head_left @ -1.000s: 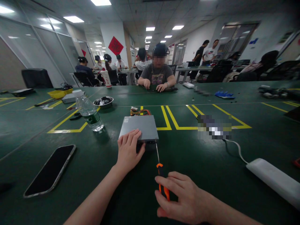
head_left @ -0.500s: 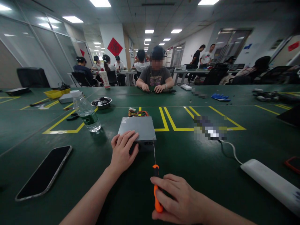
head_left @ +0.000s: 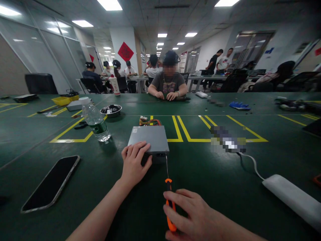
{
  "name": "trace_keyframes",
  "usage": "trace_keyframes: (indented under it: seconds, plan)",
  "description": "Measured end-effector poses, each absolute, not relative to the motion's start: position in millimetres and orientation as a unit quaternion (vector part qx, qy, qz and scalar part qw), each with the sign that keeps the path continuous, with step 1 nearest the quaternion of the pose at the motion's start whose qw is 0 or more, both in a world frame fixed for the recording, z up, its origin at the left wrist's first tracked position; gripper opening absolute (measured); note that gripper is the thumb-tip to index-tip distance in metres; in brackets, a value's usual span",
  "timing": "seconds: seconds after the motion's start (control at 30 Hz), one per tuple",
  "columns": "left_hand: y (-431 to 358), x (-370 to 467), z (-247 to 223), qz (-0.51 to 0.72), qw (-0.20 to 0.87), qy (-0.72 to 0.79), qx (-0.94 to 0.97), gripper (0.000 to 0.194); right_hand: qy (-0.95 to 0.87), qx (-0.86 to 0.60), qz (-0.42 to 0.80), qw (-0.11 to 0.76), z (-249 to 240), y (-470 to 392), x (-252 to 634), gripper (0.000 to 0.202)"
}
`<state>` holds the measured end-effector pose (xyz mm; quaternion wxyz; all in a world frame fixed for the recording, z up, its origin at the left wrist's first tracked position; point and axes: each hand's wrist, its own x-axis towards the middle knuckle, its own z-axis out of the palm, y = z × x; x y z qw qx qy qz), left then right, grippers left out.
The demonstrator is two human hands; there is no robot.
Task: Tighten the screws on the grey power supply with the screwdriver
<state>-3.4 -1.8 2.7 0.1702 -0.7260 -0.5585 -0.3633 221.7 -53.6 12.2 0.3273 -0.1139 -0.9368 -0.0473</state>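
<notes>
Screwdriver at the front of a metal box

Nearest me, my right hand has its fingers curled around the one screwdriver's orange-and-black handle, its shaft pointing away toward the near right corner of the box. Whether the tip sits in a screw, I can't tell from here. Out left lies one phone, dark screen up; out right, one white power strip, its cord running to a blurred object. Green tabletop shows between the box and each, giving me room on both sides. My left hand lies open over the box's near left corner, fingers on top, thumb by the front face. The box lies flat, one cable bundle just behind.

Left of it, well apart, stands one capped clear bottle; its fill level I can't judge. Beyond, one steel bowl holds small dark and pale pieces. Farther left sits one yellow tray, contents unclear. Near the tabletop's far edge stands one cup, its inside hidden. One co-worker sits across, both hands on a dark item. At the back right, two people stand.
</notes>
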Motion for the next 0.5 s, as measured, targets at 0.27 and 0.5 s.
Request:
trace_keyframes:
  seconds: [0.27,0.5]
  plan:
    - [-1.0,-1.7,0.8,-0.359,0.170,-0.569,-0.720,0.031,-0.909,-0.091,-0.066,0.401,13.3,-52.0,225.2,0.016]
    - [-2.8,1.3,3.7,-0.354,0.166,-0.581,-0.714,0.030,-0.929,-0.108,-0.051,0.349,16.7,-53.5,225.0,0.027]
